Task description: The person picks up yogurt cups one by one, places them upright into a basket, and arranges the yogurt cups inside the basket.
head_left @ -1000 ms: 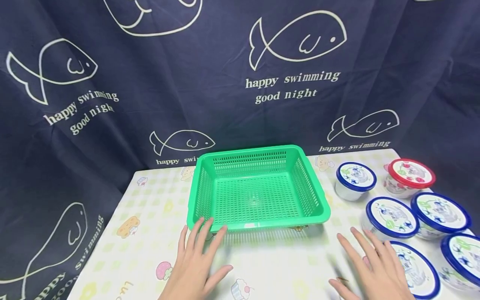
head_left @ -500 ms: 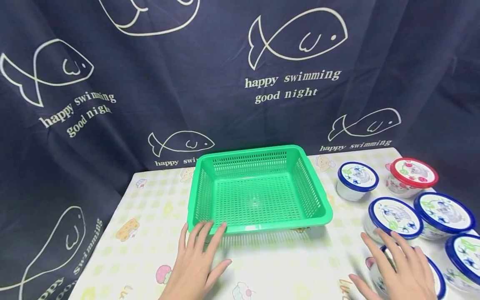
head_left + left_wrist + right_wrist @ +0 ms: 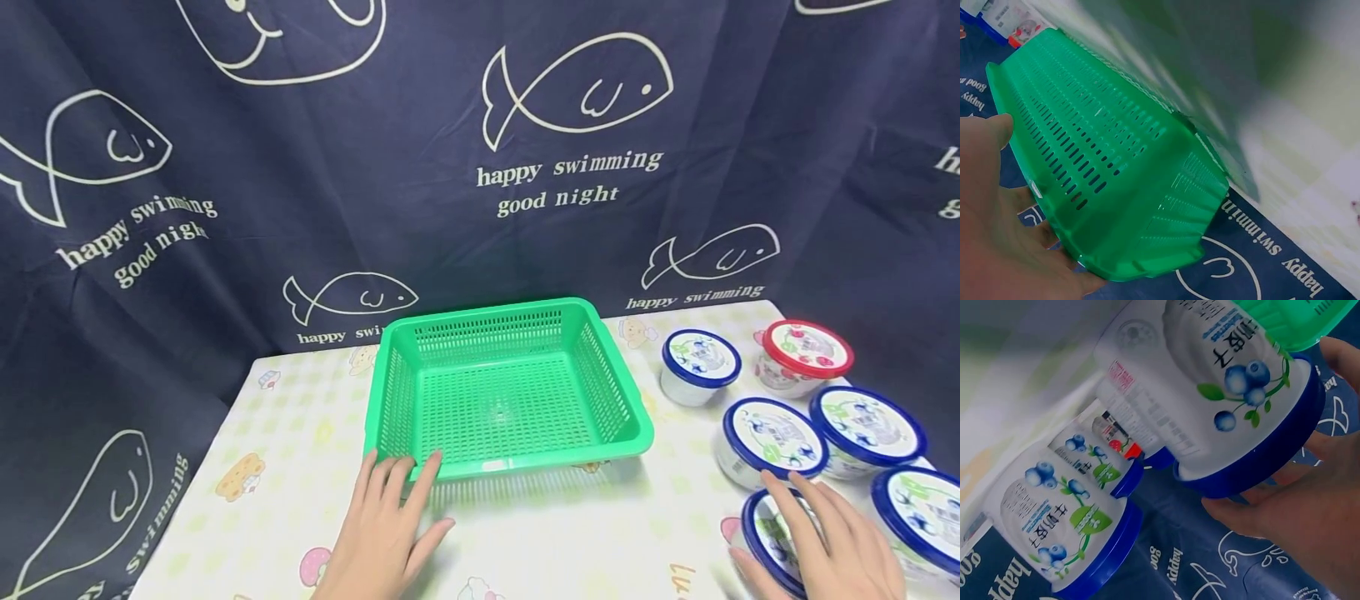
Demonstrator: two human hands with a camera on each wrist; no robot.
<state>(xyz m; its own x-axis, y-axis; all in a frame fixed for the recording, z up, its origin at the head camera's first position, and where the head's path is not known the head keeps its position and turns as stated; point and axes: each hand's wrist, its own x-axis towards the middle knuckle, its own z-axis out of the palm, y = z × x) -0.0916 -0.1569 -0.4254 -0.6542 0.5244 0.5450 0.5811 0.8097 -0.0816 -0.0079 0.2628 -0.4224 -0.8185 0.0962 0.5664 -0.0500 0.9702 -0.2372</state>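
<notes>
At four o'clock on the table (image 3: 562,542), in the head view, the near tub (image 3: 767,527) with a blue lid stands beneath the right hand (image 3: 843,542). This hand is spread wide over the lid; the right wrist view shows a gap beside the thumb, and whether the fingers touch the lid, one cannot tell. Around this tub are other ones: a blue-lidded tub (image 3: 776,433) just beside at twelve o'clock, another (image 3: 868,425) at one, another (image 3: 926,512) near three; farther are a small tub (image 3: 701,358) at eleven and a red-lidded tub (image 3: 807,348) at twelve. At ten o'clock lies the green basket (image 3: 540,461). The left hand (image 3: 386,521), with fingers extended, touches its rim at seven o'clock, without gripping. Behind everything hangs the dark curtain (image 3: 420,167) with fish outlines.
</notes>
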